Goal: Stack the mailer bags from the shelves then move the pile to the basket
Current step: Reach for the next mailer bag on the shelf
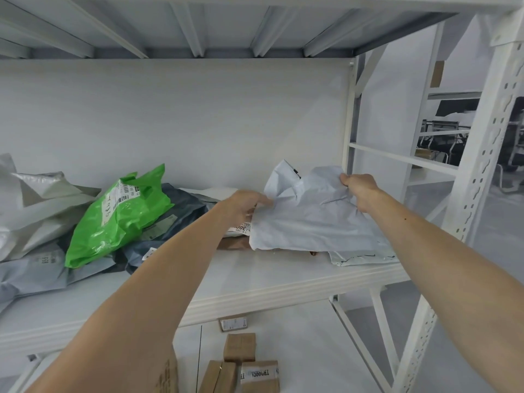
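Observation:
A crumpled white mailer bag (312, 217) lies on top of a small pile at the right end of the white shelf (255, 282). My left hand (243, 205) pinches its left edge and my right hand (358, 188) grips its upper right corner. Beneath it show a brown mailer (232, 243), a labelled white one (241, 226) and a pale bag (365, 258). To the left lie a green mailer bag (119, 219), a dark grey bag (181, 211) and several silver-grey bags (37, 211). No basket is in view.
A white shelf upright (482, 177) with slotted holes stands at the right. Another shelf board hangs overhead. Cardboard boxes (241, 361) sit on the lower level below the shelf edge. More racking and dark furniture show far right.

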